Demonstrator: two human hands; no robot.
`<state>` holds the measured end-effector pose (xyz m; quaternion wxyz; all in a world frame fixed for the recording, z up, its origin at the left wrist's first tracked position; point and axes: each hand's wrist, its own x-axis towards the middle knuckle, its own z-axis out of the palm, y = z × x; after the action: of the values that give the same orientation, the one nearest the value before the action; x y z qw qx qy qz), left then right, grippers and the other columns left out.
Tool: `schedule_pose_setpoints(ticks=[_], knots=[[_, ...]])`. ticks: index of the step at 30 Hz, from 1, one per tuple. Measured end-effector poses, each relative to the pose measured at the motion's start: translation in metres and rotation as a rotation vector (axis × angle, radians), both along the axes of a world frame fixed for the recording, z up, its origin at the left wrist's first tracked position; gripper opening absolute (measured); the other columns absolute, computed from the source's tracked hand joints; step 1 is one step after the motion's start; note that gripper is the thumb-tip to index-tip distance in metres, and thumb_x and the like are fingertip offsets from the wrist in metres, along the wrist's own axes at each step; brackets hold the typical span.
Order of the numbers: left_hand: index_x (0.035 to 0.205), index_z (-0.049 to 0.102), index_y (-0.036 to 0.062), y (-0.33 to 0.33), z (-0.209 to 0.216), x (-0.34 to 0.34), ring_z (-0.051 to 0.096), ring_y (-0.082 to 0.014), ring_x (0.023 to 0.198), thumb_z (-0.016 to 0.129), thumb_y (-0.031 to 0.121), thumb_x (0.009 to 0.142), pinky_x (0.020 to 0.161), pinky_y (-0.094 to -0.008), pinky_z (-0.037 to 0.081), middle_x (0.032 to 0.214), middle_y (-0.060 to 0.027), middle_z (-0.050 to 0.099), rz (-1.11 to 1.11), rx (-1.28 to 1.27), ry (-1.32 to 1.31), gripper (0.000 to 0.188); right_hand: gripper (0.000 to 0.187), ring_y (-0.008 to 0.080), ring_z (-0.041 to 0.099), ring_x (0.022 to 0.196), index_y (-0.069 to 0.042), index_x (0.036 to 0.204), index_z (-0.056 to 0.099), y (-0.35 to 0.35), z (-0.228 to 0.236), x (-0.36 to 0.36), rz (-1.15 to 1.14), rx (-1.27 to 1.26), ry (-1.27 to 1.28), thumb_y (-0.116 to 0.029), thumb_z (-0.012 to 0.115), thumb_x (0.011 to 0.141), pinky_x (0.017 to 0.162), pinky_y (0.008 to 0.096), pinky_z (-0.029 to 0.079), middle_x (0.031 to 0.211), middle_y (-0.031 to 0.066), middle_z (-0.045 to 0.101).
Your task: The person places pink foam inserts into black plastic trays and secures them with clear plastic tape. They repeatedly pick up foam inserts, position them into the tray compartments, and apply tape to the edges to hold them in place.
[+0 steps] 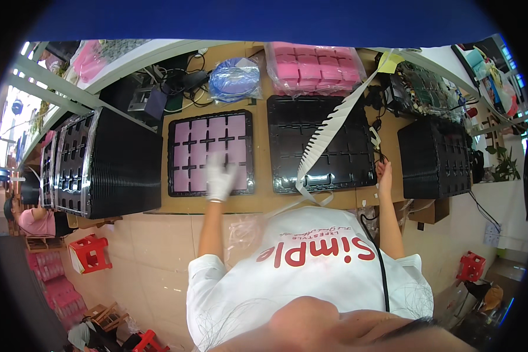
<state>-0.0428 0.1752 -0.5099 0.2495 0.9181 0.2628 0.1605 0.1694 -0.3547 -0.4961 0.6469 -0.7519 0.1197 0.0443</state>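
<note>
My left hand point(220, 179), in a white glove and smeared by motion, is over the right part of a black plastic tray point(171, 158). Pink square pieces point(183, 158) fill the tray's compartments. The hand hides some of the pieces near the tray's lower right. To the right lies a second black tray point(287, 152), with dark compartments. Beside its right edge is my right hand point(384, 175), bare, with the fingers bent together near a dark cable; what they hold, if anything, is too small to make out.
Tall stacks of black trays stand at the left point(123, 164) and right point(434, 161). A bag of pink pieces point(314, 67) and a blue coil in plastic point(234, 79) lie at the back. A white fringed strip point(331, 126) crosses in front of the second tray.
</note>
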Motion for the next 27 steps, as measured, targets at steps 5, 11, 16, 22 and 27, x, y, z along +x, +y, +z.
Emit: schedule_pose_setpoints(ticks=[5, 11, 16, 22, 27], knots=[[0.145, 0.034, 0.0229, -0.082, -0.033, 0.041, 0.025, -0.0346, 0.140, 0.057, 0.036, 0.087, 0.110, -0.0606, 0.019, 0.151, -0.0117, 0.030, -0.144, 0.315, 0.366, 0.065, 0.070, 0.0277, 0.046, 0.126, -0.005, 0.144, 0.034, -0.015, -0.023, 0.000, 0.018, -0.061, -0.026, -0.058, 0.030, 0.098, 0.106, 0.0399, 0.031, 0.136, 0.0169, 0.048], [0.147, 0.031, 0.0261, -0.071, -0.037, 0.056, 0.025, -0.0315, 0.141, 0.042, 0.038, 0.096, 0.110, -0.0626, 0.018, 0.153, -0.0060, 0.029, -0.044, 0.258, 0.452, 0.054, 0.067, 0.0261, 0.046, 0.125, -0.003, 0.142, 0.037, -0.002, -0.010, 0.010, 0.038, 0.013, -0.067, -0.055, 0.033, 0.099, 0.105, 0.0379, 0.033, 0.135, 0.0159, 0.049], [0.136, 0.047, 0.0056, -0.103, 0.066, 0.032, 0.055, -0.0140, 0.080, 0.043, 0.037, 0.099, 0.079, -0.0301, 0.045, 0.122, -0.0104, 0.062, -0.282, -0.623, -0.118, 0.049, 0.051, 0.0204, 0.053, 0.114, 0.002, 0.129, 0.051, 0.017, 0.042, 0.002, 0.094, -0.191, -0.275, -0.039, 0.036, 0.103, 0.100, 0.0288, 0.037, 0.121, 0.0121, 0.060], [0.111, 0.066, 0.0009, -0.213, 0.081, 0.027, 0.062, -0.0113, 0.071, 0.063, 0.020, 0.088, 0.068, -0.0215, 0.048, 0.095, -0.0093, 0.071, -0.004, -0.797, 0.019, 0.029, 0.019, 0.0177, 0.062, 0.093, -0.005, 0.109, 0.064, 0.078, 0.077, -0.004, 0.450, -0.154, -0.442, -0.013, 0.057, 0.093, 0.081, 0.0297, 0.049, 0.105, 0.0086, 0.064], [0.098, 0.069, 0.0003, -0.256, 0.125, 0.054, 0.062, -0.0075, 0.070, 0.065, 0.018, 0.090, 0.061, -0.0196, 0.043, 0.085, -0.0047, 0.069, 0.237, -1.183, -0.253, 0.020, 0.023, 0.0121, 0.061, 0.099, -0.003, 0.112, 0.063, 0.113, 0.086, -0.038, 0.931, 0.193, 0.064, -0.012, 0.062, 0.092, 0.087, 0.0262, 0.048, 0.110, 0.0060, 0.065]])
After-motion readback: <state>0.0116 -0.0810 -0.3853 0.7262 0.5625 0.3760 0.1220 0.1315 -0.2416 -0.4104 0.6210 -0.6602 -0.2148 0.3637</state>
